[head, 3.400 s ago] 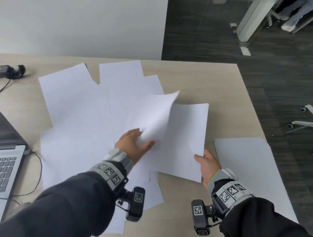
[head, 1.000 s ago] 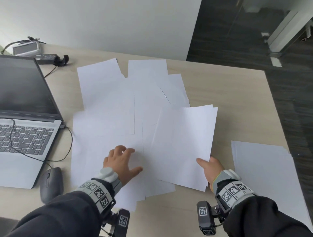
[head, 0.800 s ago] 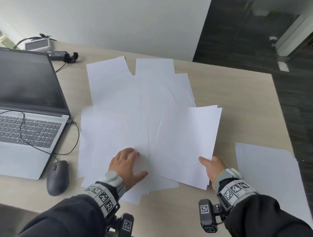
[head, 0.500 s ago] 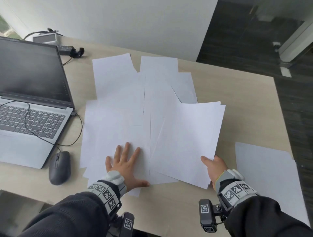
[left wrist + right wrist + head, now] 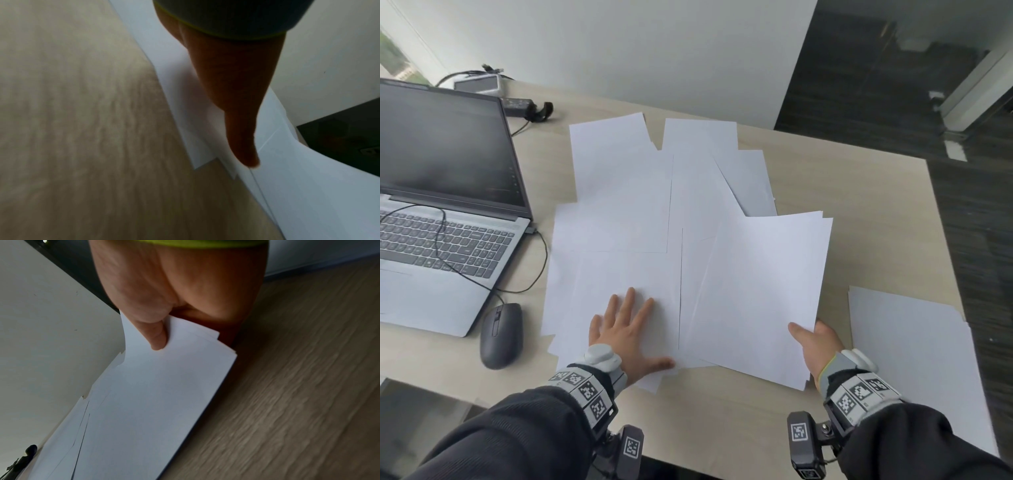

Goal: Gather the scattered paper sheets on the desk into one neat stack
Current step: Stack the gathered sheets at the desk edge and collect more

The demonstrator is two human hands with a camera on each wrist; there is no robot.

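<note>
Left hand [image 5: 625,334] has flattened out since a second ago, fingers spread and pressing the loose sheets [image 5: 619,219] mid-table; right hand [image 5: 816,342] still pinches the gathered bundle [image 5: 760,294] at its near right corner, thumb on top. To do it well: slide the pinned sheet right, under or onto the bundle, match corners, keep the drag low. Room: laptop [image 5: 445,192] and mouse [image 5: 500,334] crowd the left edge; another pile [image 5: 914,349] sits at the right edge. Bare table lies far right.
</note>
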